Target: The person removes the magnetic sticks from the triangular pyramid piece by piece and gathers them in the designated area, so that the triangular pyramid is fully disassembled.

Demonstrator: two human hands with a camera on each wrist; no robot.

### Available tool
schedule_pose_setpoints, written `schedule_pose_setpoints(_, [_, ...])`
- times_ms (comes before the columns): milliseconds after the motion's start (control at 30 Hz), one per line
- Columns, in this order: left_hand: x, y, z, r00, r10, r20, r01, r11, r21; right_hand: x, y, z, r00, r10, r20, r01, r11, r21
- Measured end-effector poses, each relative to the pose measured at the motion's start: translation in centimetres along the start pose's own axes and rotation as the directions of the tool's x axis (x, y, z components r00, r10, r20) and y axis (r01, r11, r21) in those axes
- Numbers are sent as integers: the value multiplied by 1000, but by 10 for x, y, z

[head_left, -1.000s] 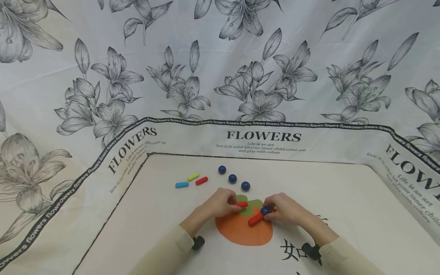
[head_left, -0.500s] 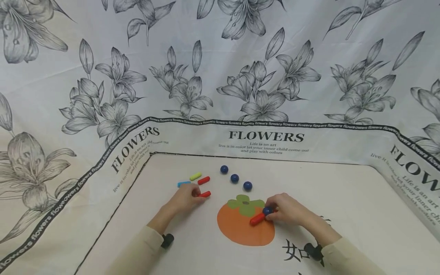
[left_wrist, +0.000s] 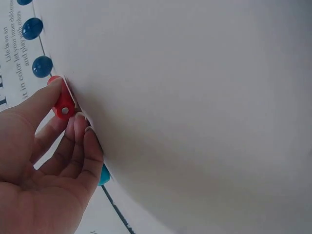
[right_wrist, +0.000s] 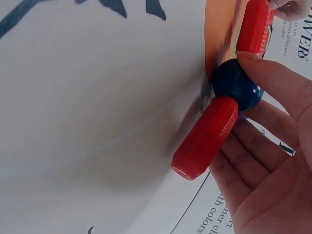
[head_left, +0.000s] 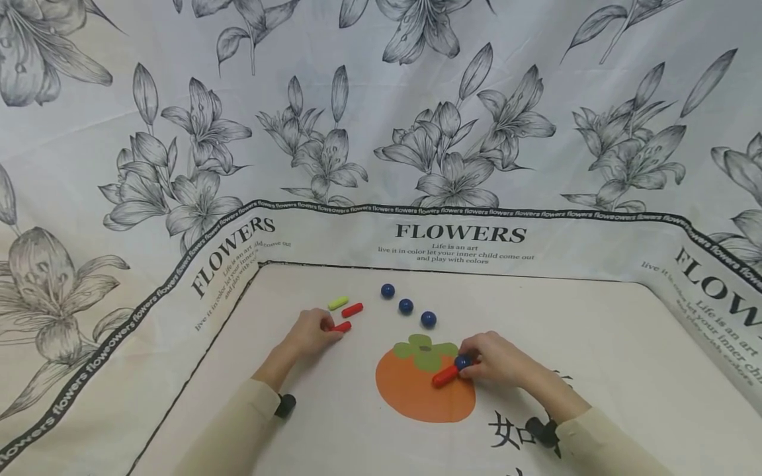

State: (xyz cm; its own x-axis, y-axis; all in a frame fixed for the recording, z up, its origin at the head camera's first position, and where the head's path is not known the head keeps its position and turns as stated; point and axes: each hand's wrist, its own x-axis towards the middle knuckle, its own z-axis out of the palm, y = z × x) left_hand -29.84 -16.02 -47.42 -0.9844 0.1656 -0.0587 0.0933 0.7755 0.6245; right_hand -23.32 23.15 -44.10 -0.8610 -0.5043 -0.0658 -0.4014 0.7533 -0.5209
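Observation:
At the left of the head view, my left hand (head_left: 312, 332) pinches a red magnetic stick (head_left: 342, 326) between thumb and finger. A small metal dot shows on that stick's end in the left wrist view. Behind those fingers, part of a light-blue stick (left_wrist: 104, 175) is visible; the hand hides it in the head view. My right hand (head_left: 494, 359) holds a dark blue ball (right_wrist: 234, 85) over the printed orange fruit. Two red sticks join this ball: one (right_wrist: 207, 139) points down in the right wrist view, the other (right_wrist: 253, 29) points up on its opposite side.
A yellow stick (head_left: 338, 303) and a red stick (head_left: 352, 310) lie just beyond my left hand. Three loose blue balls, the nearest one (head_left: 428, 319) among them, form a slanting row at the back. Flower-printed cloth (head_left: 333, 238) rises behind the table (head_left: 565, 317).
From the printed fruit, my left hand has moved left to the loose sticks, carrying its red stick, and now covers the light-blue one. My right hand stays in place with its ball and sticks.

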Motion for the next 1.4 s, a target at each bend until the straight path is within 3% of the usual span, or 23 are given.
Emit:
schedule_pose_setpoints(300, [0, 1, 3, 1000, 28, -13, -28, 999, 21, 2, 1, 1, 999, 33, -7, -33, 999, -25])
schedule_pose_setpoints(500, [-3, 6, 6, 999, 17, -49, -15, 1000, 27, 2, 3, 2, 999, 38, -30, -39, 998, -44])
schedule_pose_setpoints(600, [-5, 12, 11, 993, 57, -99, -51, 996, 67, 0, 6, 3, 998, 53, -18, -53, 998, -29])
schedule_pose_setpoints(700, [-8, 25, 18, 983, 147, -107, -137, 986, 100, -3, 8, 1, 998, 69, 3, -69, 998, 7])
schedule_pose_setpoints(767, [-11, 38, 24, 975, 217, -53, -211, 972, 106, -5, 10, 0, 997, 72, 16, -73, 997, 35])
schedule_pose_setpoints(867, [-17, 62, 33, 954, 290, 77, -297, 950, 97, -6, 12, -3, 998, 55, 36, -58, 996, 69])
schedule_pose_setpoints(967, [-21, 79, 47, 922, 330, 205, -354, 931, 93, -6, 13, -4, 998, 37, 60, -42, 995, 89])
schedule_pose_setpoints(1100, [-20, 92, 68, 873, 373, 313, -413, 908, 69, -5, 14, -4, 997, 19, 79, -27, 995, 101])
schedule_pose_setpoints(1267, [-19, 106, 88, 834, 420, 358, -476, 876, 81, -5, 14, -5, 997, -16, 79, 8, 995, 103])
schedule_pose_setpoints(1400, [-16, 115, 97, 820, 446, 358, -498, 865, 63, -6, 14, -6, 997, -26, 77, 18, 995, 102])
